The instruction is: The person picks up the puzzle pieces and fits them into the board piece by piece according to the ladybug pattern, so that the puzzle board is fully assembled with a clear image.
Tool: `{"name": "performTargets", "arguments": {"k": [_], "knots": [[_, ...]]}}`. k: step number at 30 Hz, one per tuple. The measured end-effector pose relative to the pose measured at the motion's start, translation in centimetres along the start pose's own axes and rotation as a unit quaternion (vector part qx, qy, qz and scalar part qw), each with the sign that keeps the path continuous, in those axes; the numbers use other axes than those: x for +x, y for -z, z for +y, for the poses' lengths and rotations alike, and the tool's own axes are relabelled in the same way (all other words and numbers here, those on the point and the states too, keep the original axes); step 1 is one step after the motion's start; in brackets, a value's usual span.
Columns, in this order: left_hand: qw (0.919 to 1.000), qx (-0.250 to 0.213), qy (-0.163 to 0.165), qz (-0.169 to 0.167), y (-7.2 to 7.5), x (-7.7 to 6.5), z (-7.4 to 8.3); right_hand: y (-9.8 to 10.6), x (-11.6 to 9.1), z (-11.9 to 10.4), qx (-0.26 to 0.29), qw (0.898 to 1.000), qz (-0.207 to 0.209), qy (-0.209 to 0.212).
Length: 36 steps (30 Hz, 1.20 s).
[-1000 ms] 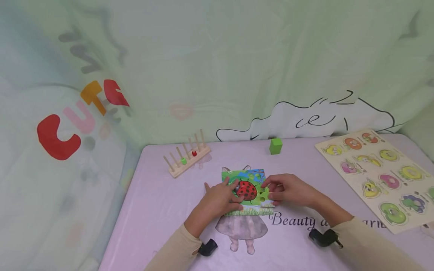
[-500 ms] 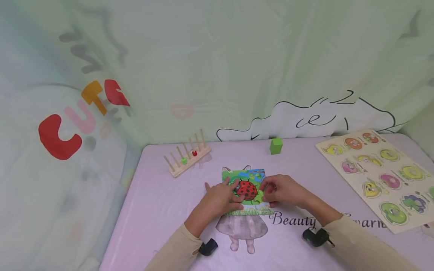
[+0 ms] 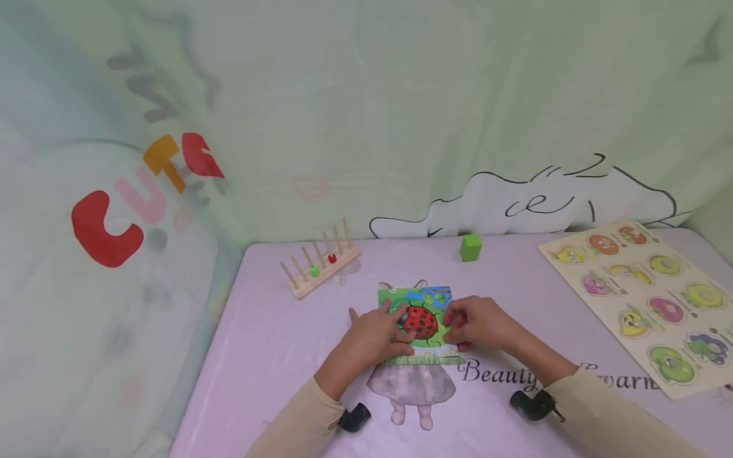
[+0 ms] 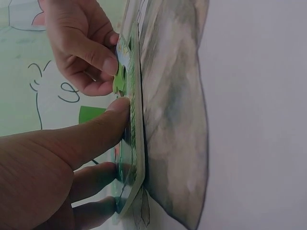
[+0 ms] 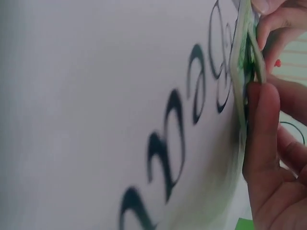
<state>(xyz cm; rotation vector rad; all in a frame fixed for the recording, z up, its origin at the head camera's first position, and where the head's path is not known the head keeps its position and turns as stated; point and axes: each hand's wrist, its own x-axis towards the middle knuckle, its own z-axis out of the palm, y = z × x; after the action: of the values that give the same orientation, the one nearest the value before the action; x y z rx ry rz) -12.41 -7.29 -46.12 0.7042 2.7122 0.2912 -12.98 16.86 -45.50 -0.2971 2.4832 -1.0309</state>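
A ladybug jigsaw puzzle [image 3: 420,322] lies on the pink tablecloth, its picture showing a red beetle on green with grass along the near edge. Across its left part rests my left hand [image 3: 372,334], fingers spread and thumb on the near side. My right hand [image 3: 481,323] is at the puzzle's right edge, pinching a green puzzle piece [image 4: 120,79] between thumb and fingers. In the right wrist view the piece [image 5: 258,55] stands tilted against the board, one edge raised. In the head view the fingers partly cover the piece.
Behind the puzzle stand a wooden peg rack [image 3: 323,272] with a green and a red bead, and a green block [image 3: 471,248]. A fruit puzzle board [image 3: 644,337] lies at the right. Printed curtains rise behind the table.
My right hand has shifted a little left, bringing the green puzzle piece in against the ladybug picture. My left hand has stayed on the puzzle. The head view has turned slightly left.
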Motion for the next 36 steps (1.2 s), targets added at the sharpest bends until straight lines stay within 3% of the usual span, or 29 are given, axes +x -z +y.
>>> {"name": "performTargets", "arguments": {"k": [7, 13, 15, 18, 22, 24, 28, 31, 36], "knots": [[1.0000, 0.000, 0.005, -0.005, 0.1, 0.0, 0.1, -0.3, -0.2, -0.8, -0.020, 0.999, 0.030, -0.031], [0.9999, -0.003, 0.010, -0.008, 0.0, 0.0, 0.0, -0.1, -0.3, -0.9, -0.048, 0.998, 0.036, -0.027], [0.9999, -0.002, 0.009, -0.009, 0.0, 0.0, 0.1, 0.2, -0.3, -0.6, -0.062, 0.997, 0.039, -0.011], [0.9999, 0.000, 0.008, -0.009, 0.0, 0.1, 0.1, 0.6, -0.3, 0.1, -0.095, 0.993, 0.057, 0.044], [1.0000, 0.001, 0.002, -0.007, -0.1, 0.2, 0.0, 0.9, -0.3, 1.2, -0.179, 0.973, 0.062, 0.130], [1.0000, 0.003, -0.001, -0.006, -0.1, 0.2, 0.0, 0.9, -0.5, 1.6, -0.208, 0.968, 0.034, 0.138], [1.0000, 0.005, -0.005, -0.003, 0.0, 0.1, 0.2, 0.7, -0.6, 2.2, -0.218, 0.969, -0.015, 0.116], [0.9994, 0.020, -0.025, 0.014, 0.1, 0.0, 0.7, 0.6, -0.8, 2.2, -0.224, 0.968, -0.007, 0.117], [0.9917, 0.067, -0.101, 0.041, -0.1, -0.2, 1.9, 0.5, -1.2, 1.9, -0.242, 0.962, 0.008, 0.126]]}}
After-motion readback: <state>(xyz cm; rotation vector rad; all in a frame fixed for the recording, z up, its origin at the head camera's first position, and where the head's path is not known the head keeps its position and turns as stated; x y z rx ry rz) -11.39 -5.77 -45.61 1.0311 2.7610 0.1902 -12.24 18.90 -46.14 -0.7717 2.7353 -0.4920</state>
